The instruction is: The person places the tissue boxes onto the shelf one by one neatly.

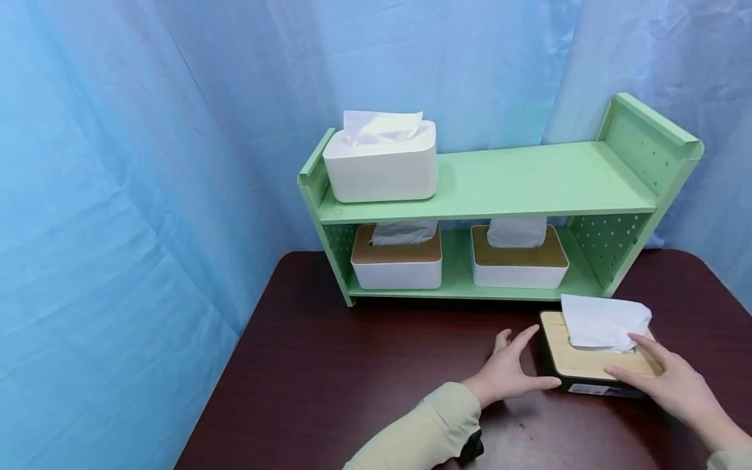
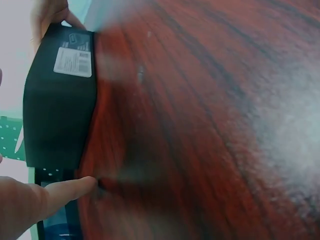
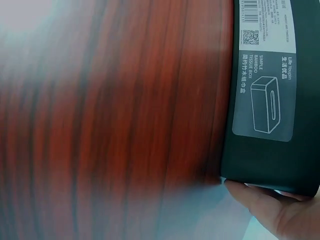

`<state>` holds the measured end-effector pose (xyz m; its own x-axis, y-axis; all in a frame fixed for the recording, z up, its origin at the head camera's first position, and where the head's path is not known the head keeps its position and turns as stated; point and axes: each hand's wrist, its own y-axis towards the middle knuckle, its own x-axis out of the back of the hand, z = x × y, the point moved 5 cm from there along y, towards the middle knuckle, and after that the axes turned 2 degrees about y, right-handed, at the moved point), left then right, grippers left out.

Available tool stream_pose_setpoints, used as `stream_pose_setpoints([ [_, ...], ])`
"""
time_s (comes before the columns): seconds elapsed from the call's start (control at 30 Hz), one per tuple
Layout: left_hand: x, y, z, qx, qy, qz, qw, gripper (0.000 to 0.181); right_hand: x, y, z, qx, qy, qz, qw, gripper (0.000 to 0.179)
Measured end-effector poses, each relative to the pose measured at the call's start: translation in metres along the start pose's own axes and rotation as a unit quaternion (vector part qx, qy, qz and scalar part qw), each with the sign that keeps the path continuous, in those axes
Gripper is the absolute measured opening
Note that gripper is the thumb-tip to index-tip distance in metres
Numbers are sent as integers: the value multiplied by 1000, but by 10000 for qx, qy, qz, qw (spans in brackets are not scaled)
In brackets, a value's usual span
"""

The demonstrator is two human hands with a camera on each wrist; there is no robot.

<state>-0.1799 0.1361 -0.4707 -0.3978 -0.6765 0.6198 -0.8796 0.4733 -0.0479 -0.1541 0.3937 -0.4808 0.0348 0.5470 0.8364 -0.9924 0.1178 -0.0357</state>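
A black tissue box (image 1: pixel 605 389) with a light wooden lid stands on the dark table, a white tissue (image 1: pixel 599 320) sticking up from its slot. At its left end is my left hand (image 1: pixel 508 372), thumb and fingers spread, fingertips close to the box's side. My right hand (image 1: pixel 675 382) is at the other end, fingers spread, with its thumb and index finger overlapping the lid in the head view. In the right wrist view, a digit (image 3: pixel 240 192) meets the box's lower corner. A printed label (image 2: pixel 74 62) shows on the long black side.
Behind stands a green two-tier shelf (image 1: pixel 529 176). A white tissue box (image 1: pixel 382 173) sits on its upper board at the left. Below are two white boxes with wooden lids, one left (image 1: pixel 396 274) and one right (image 1: pixel 519 275). Blue curtains (image 1: pixel 147 163) hang around the table (image 1: pixel 329 365).
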Motion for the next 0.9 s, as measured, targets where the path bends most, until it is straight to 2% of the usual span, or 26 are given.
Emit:
stream_pose_setpoints([
  [0.3, 1, -3, 11, 92, 44, 116, 9999, 84, -19, 4, 34, 158, 79, 271, 9995, 90],
  [0.4, 2, -2, 14, 87, 103, 25, 9999, 84, -25, 5, 44, 188, 110, 316, 9993, 91],
  [0.53, 5, -1, 20, 25, 406, -133, 9991, 82, -32, 6, 56, 164, 107, 371, 9991, 92],
  [0.77, 16, -4, 32, 6, 748, -140, 9971, 78, -41, 8, 70, 36, 64, 509, 9987, 94],
  [0.9, 22, -6, 38, -103, 731, -152, 9972, 77, -44, 8, 73, 215, -46, 466, 9987, 92],
])
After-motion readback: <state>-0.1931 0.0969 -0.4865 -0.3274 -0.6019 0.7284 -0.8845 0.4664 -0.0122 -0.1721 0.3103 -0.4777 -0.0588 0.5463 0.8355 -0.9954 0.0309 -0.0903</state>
